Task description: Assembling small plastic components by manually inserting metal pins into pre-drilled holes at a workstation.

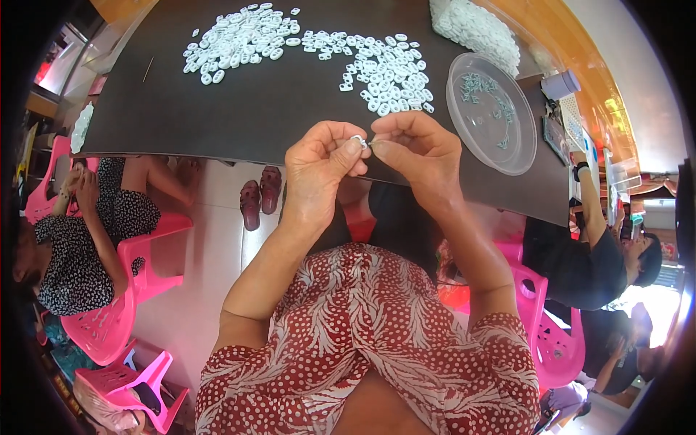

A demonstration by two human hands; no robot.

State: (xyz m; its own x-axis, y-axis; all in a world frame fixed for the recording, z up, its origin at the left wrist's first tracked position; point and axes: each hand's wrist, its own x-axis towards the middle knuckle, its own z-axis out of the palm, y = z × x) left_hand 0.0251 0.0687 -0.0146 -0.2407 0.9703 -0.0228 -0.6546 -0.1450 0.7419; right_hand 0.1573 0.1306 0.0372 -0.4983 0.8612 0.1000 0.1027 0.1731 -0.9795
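Both my hands meet above the near edge of the dark table. My left hand (319, 163) is closed, its thumb and fingers pinching a small white plastic piece (359, 141). Close beside it, my right hand (424, 152) is closed in a pinch; a tiny dark tip shows at its fingertips, too small to name. Ahead lie loose white oval pieces with holes, in a left pile (243, 36) and a right pile (391, 72) joined by a thin band. A round clear plastic tray (453, 101) to the right holds small grey-green slender parts (478, 85), perhaps screws.
A bulging clear bag of white pieces (475, 32) stands at the far right, near a pale purple cup (560, 85). A thin stick (148, 69) lies at left. People sit on pink plastic chairs (156, 254) on both sides. Dark red sandals (251, 203) are on the floor.
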